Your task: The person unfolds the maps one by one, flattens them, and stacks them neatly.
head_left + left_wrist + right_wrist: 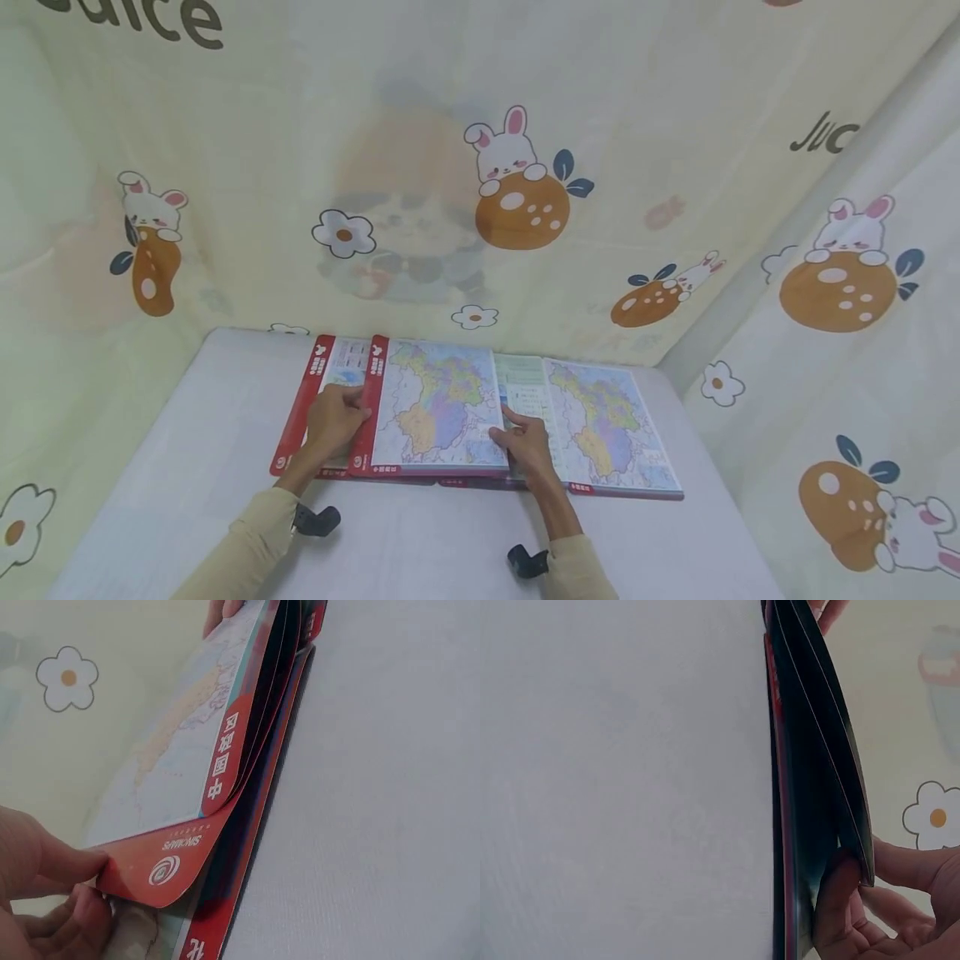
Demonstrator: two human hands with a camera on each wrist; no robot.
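A folded map sheet (442,408) with a red left strip is held in both hands, raised over other map sheets. My left hand (335,419) pinches its red edge; in the left wrist view, thumb and fingers grip the red corner (154,874) marked SINOMAPS. My right hand (528,442) pinches the sheet's right edge. The right wrist view shows its thumb above and fingers below the thin layered leaves (840,750). Beneath lie another red-edged map (303,408) on the left and an open map (607,425) on the right.
The maps lie on a white-covered table (420,542). A cream curtain (270,125) printed with rabbits and oranges hangs right behind the table's far edge, and more printed cloth (840,383) hangs along the right side. Dark devices (317,521) are strapped at both wrists.
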